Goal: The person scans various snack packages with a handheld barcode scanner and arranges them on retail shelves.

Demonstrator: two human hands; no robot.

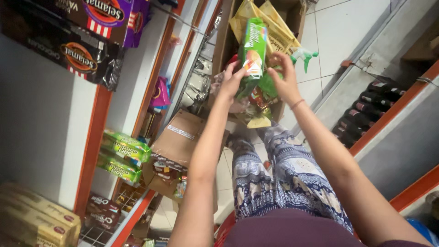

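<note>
Green biscuit packet (pixel 254 48), upright, held above open carton of snacks.

A small grocery shop: orange-framed metal shelves (pixel 93 137) stacked with green biscuit packets (pixel 124 146), dark bottles (pixel 366 112) at right.

Orange-framed shelf (pixel 93 137), green biscuit packs (pixel 124 146)

Shop aisle, viewed from above. Two long green biscuit packs (pixel 124 155) lie stacked on an orange-edged shelf; a brown cardboard carton (pixel 176 142) stands just right of them; dark glass bottles (pixel 368 112) lie in rows at right; white floor tiles (pixel 340 32) beyond.
</note>
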